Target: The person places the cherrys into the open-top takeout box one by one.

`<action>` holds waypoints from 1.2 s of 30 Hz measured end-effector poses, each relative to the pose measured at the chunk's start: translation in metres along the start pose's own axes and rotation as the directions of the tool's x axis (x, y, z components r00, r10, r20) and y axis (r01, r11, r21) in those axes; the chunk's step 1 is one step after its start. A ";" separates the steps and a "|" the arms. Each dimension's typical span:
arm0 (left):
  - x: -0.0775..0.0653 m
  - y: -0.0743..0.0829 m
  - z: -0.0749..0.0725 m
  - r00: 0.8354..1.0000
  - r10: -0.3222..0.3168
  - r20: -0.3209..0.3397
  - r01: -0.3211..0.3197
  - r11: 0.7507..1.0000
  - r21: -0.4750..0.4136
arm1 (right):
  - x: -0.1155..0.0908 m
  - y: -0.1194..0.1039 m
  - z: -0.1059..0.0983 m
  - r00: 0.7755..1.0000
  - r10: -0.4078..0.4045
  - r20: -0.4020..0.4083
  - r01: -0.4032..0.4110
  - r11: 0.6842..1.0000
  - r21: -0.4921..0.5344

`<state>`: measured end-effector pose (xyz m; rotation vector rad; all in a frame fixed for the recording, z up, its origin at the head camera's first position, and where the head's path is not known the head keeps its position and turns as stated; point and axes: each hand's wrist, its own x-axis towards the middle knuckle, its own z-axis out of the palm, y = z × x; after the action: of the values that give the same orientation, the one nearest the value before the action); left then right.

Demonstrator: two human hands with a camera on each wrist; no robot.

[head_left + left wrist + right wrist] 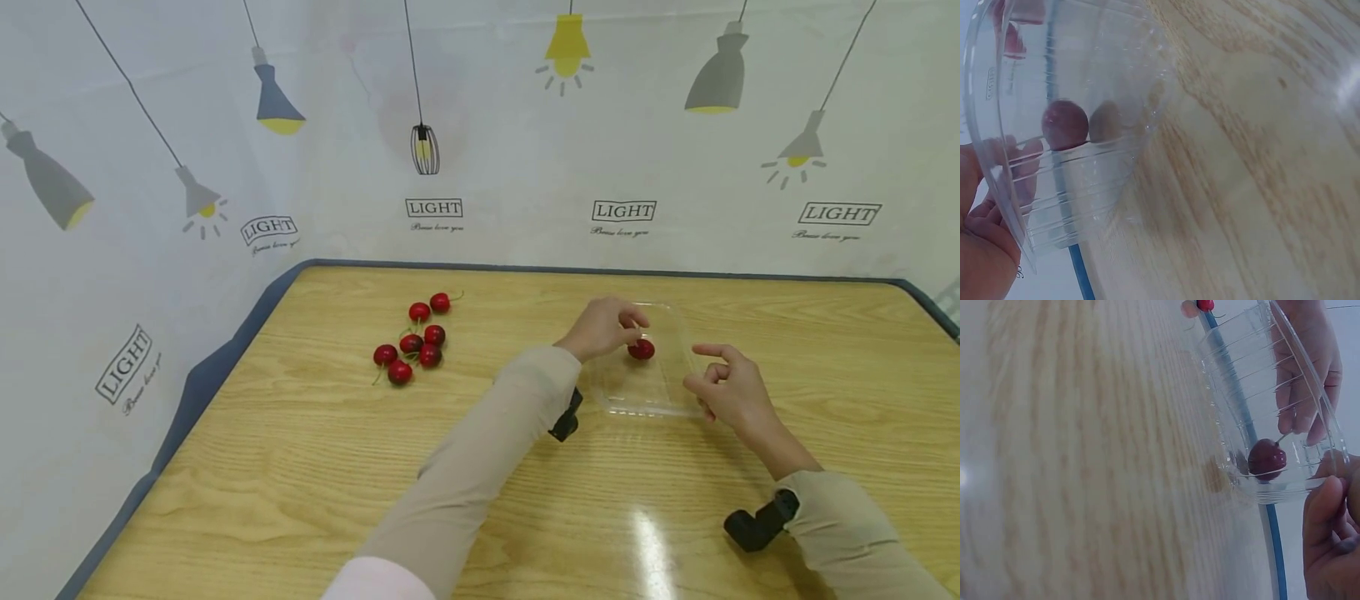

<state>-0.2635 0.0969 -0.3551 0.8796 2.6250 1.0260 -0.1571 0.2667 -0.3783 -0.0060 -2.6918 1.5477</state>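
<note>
A dark red cherry (pixel 641 349) with a green stem is inside a clear plastic box (pixel 621 392), low near its bottom. My left hand (pixel 606 325) reaches over the box's left side, its fingertips pinching the stem just above the fruit. In the right wrist view, the stem (pixel 1282 439) runs from the cherry up to those fingertips. My right hand (pixel 731 387) holds the box's right rim between thumb and index finger. Through the box wall, the left wrist view shows the cherry (pixel 1065 125) and fingers of the left hand (pixel 988 231).
Several red cherries (pixel 411 343), some with stems, lie in a loose group on the wooden table (pixel 300 467), left of the box. Behind the table hangs a white cloth (pixel 510 167) printed with lamps. Dark trim lines the table's far edge.
</note>
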 end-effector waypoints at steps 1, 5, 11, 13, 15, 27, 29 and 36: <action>0.000 0.000 0.000 1.000 0.008 -0.004 -0.008 1.000 0.008 | 0.000 0.000 0.000 1.000 0.001 0.000 -0.001 1.000 0.001; -0.003 -0.001 -0.002 1.000 0.019 -0.024 -0.019 1.000 0.023 | 0.001 0.000 0.001 1.000 0.003 0.005 -0.003 1.000 0.002; -0.007 0.000 -0.005 0.999 0.026 -0.046 -0.026 1.000 -0.008 | 0.001 0.001 0.002 1.000 0.013 0.013 -0.013 1.000 -0.008; -0.006 0.000 -0.006 0.998 0.036 -0.053 -0.036 0.999 -0.014 | 0.001 0.001 0.001 1.000 0.019 0.014 -0.019 1.000 -0.012; -0.007 0.002 -0.007 0.998 0.036 -0.061 -0.038 0.999 -0.034 | 0.001 0.000 0.001 1.000 0.025 0.013 -0.024 1.000 -0.014; -0.011 0.000 -0.023 0.993 0.091 -0.071 -0.098 0.990 -0.102 | -0.001 -0.002 -0.001 0.999 0.034 0.005 -0.034 0.999 -0.012; -0.014 -0.003 -0.028 0.993 0.097 -0.071 -0.103 0.989 -0.101 | -0.001 -0.003 -0.001 1.000 0.027 0.003 -0.027 1.000 -0.012; -0.031 -0.013 -0.040 0.986 0.154 -0.059 -0.159 0.984 -0.075 | -0.001 -0.002 -0.001 0.999 0.031 0.008 -0.031 0.999 -0.011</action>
<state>-0.2596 0.0492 -0.3354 1.0683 2.5706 1.1993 -0.1563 0.2666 -0.3759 -0.0417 -2.7188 1.5445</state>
